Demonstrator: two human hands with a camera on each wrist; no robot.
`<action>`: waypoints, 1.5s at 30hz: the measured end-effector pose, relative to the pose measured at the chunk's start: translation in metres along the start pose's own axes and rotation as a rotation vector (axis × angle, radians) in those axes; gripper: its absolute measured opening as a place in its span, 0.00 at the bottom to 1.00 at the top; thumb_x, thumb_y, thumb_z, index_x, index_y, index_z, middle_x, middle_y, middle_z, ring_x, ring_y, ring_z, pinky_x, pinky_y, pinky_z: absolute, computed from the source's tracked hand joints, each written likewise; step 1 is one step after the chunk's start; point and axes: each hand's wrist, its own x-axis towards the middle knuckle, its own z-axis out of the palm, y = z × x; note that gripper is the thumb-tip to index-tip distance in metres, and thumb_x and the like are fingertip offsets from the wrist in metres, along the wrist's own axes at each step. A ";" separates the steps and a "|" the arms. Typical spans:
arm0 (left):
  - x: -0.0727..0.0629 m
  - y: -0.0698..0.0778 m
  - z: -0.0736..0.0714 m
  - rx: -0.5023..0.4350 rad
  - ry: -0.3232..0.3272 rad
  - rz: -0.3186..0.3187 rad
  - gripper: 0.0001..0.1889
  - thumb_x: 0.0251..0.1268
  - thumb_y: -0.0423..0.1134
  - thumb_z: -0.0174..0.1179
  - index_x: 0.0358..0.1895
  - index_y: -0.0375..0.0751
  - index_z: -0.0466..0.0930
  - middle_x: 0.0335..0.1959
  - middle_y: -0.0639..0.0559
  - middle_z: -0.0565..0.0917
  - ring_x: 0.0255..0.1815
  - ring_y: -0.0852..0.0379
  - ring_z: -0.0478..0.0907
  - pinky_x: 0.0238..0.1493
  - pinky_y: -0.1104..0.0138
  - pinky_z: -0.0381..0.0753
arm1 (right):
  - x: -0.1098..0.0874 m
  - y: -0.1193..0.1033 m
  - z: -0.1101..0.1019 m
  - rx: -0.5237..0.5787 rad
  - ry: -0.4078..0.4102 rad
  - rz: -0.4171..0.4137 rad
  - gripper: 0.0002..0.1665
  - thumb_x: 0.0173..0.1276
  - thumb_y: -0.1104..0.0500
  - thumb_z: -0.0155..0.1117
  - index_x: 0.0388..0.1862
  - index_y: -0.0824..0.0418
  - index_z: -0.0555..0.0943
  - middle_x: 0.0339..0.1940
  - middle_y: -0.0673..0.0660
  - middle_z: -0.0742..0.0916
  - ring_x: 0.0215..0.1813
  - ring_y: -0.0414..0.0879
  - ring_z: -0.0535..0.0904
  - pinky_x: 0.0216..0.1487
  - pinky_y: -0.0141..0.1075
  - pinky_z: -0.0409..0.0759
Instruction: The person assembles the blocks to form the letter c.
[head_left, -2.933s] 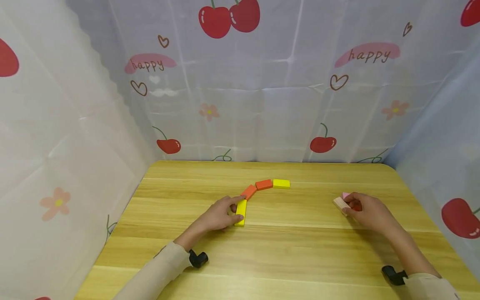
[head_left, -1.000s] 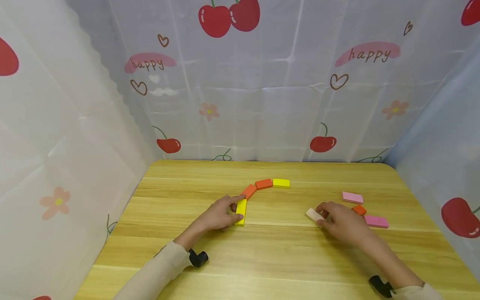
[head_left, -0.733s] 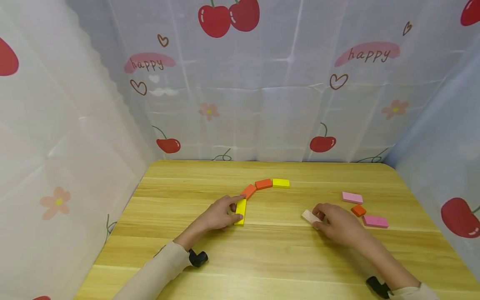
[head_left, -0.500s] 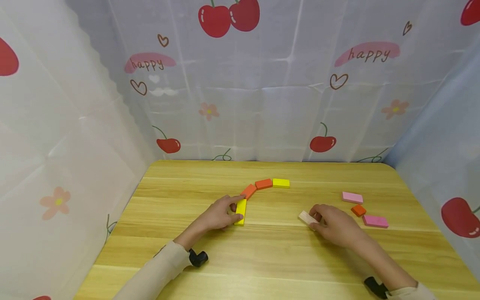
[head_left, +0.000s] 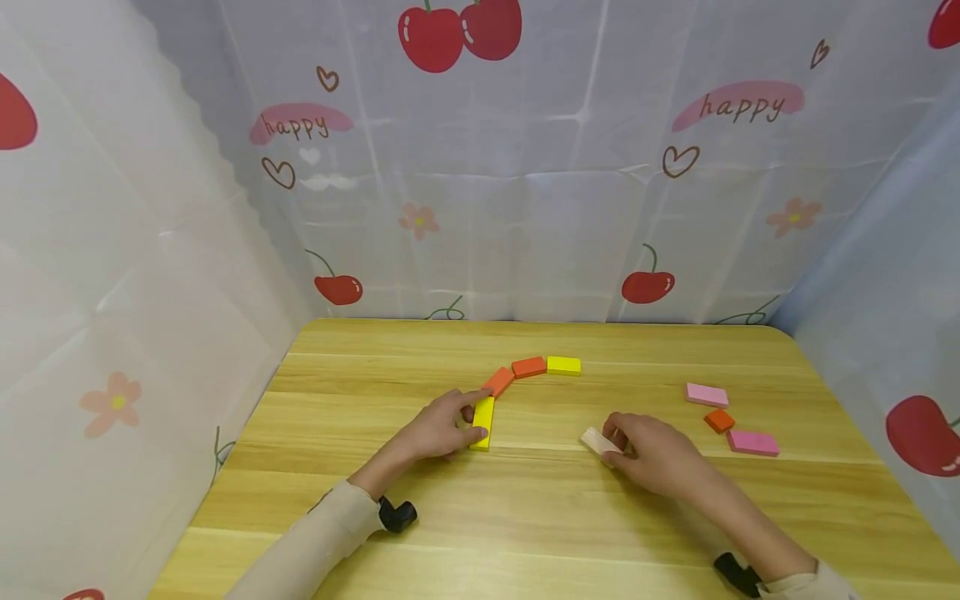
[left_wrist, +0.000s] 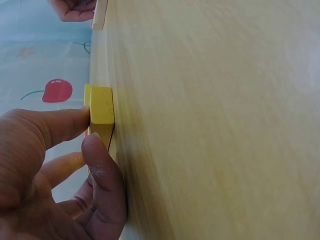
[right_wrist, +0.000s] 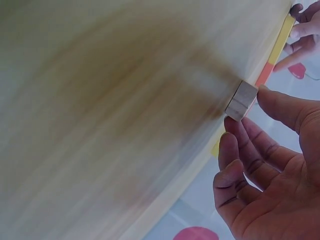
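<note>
- Head view: I saw the left hand (head_left: pixel 438 427), thumb on the near yellow block (head_left: pixel 484 417) and forefinger stretched to its far end; whether it gripped or only pressed, I couldn't tell.
- From there two orange blocks (head_left: pixel 529 367) and a second yellow block (head_left: pixel 563 366) curved away rightward.
- Apart from that curve, the right hand (head_left: pixel 654 450) pinched a pale wooden block (head_left: pixel 597 442) by its end.
- Farthest right, I made out a light pink block (head_left: pixel 707 395), a small orange block (head_left: pixel 719 421) and a darker pink block (head_left: pixel 753 442).
</note>
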 end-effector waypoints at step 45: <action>0.000 -0.002 -0.001 0.033 -0.006 0.019 0.38 0.77 0.43 0.67 0.86 0.54 0.63 0.49 0.46 0.73 0.15 0.61 0.69 0.19 0.71 0.78 | 0.020 -0.071 0.024 0.006 -0.030 -0.061 0.16 0.67 0.47 0.81 0.44 0.49 0.83 0.28 0.41 0.81 0.34 0.39 0.74 0.35 0.35 0.73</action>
